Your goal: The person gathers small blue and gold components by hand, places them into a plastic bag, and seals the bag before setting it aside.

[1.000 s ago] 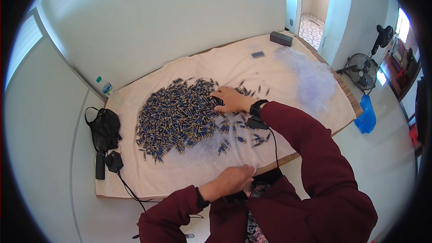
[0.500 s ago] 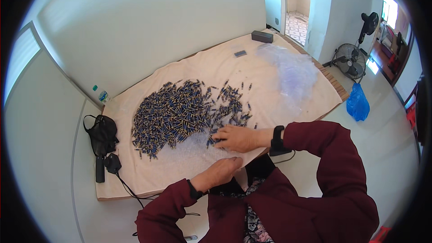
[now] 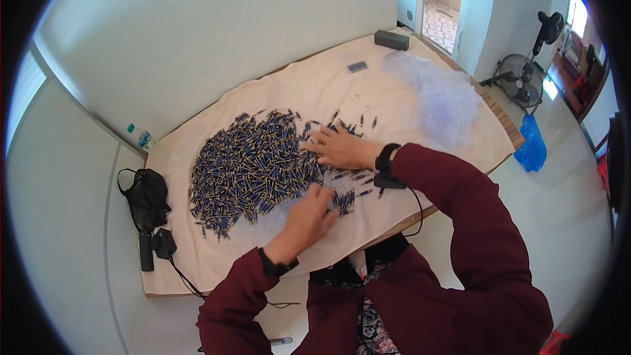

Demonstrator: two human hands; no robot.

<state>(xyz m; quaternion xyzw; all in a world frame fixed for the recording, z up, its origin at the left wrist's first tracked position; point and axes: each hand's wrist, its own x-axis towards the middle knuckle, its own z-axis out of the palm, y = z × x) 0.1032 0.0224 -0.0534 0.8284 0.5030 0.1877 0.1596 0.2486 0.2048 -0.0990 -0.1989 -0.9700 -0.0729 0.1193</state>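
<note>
A large heap of small dark-blue cylinders with gold-coloured ends covers the middle left of a cream cloth. My right hand lies palm down over the heap's right edge, fingers spread among loose cylinders. Closer to me, my left hand is at the heap's near right side, its fingers loosely bent and thumb apart, with nothing visible in it. Beside its thumb is a small group of cylinders. Clear plastic sheeting lies under the heap's near edge.
Beside my right wrist sits a black corded device. Crumpled clear plastic, a black box and a small grey block occupy the far right. A black bag and a bottle stand left. A fan stands on the floor.
My right hand has moved away from me along the heap's right side. My left hand has left the near cloth edge and moved up to the cylinders. Scattered cylinders on the right have shifted.
</note>
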